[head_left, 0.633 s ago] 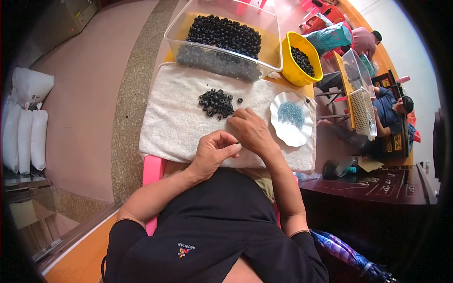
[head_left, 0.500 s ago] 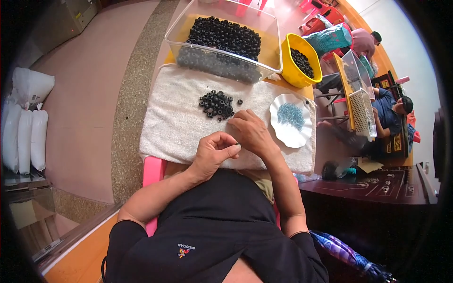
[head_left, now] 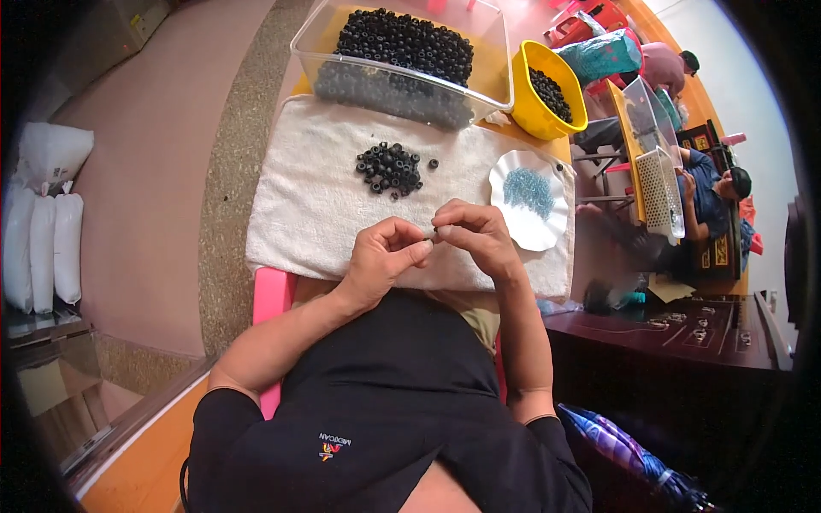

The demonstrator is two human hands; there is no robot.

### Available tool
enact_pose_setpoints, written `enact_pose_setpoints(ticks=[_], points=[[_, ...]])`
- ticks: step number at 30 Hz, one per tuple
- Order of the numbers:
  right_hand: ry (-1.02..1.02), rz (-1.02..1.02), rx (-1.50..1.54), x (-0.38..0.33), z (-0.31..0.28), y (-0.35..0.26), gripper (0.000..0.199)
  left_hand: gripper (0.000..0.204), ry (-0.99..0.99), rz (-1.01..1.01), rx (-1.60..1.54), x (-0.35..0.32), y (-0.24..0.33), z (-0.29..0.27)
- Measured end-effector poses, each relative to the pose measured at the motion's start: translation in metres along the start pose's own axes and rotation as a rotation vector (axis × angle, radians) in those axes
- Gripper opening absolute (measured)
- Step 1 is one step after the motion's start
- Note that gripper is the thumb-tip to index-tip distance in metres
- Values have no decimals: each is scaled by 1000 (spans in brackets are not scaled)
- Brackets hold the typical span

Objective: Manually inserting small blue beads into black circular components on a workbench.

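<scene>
My left hand point(head_left: 385, 256) and my right hand point(head_left: 475, 235) meet fingertip to fingertip over the near part of a white towel point(head_left: 308, 197). A small black bead point(head_left: 434, 230) is pinched in my right fingertips; my left fingertips pinch something too small to make out. A small pile of black beads point(head_left: 389, 168) lies on the towel beyond my hands. To the right, a white scalloped dish point(head_left: 552, 229) holds tiny pale blue beads point(head_left: 528, 188).
A clear plastic tub point(head_left: 402, 85) full of black beads stands at the far edge, with a yellow bowl point(head_left: 547, 92) of black beads to its right. Other people sit at the far right near a dark wooden table point(head_left: 684, 329). White sacks point(head_left: 43, 231) are at the left.
My two hands have shifted slightly, fingertips drawn closer together over the towel. The bead pile and containers have not moved.
</scene>
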State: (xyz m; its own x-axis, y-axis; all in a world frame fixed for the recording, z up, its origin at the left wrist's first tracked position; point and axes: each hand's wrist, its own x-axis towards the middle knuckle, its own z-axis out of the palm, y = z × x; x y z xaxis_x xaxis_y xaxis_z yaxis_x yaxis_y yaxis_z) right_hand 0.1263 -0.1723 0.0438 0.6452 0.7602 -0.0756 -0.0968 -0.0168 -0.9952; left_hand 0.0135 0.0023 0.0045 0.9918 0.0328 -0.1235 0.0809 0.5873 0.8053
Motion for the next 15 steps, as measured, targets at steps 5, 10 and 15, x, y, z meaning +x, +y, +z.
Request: enact_pose_setpoints(ticks=[5, 10, 15], points=[[-37, 65, 117, -5, -2, 1, 12, 12, -45, 5, 17, 0, 2, 1], [-67, 78, 140, -8, 3, 1, 12, 12, -48, 3, 26, -1, 1, 2], [-83, 78, 168, -9, 2, 2, 13, 13, -48, -19, 14, -1, 1, 2]])
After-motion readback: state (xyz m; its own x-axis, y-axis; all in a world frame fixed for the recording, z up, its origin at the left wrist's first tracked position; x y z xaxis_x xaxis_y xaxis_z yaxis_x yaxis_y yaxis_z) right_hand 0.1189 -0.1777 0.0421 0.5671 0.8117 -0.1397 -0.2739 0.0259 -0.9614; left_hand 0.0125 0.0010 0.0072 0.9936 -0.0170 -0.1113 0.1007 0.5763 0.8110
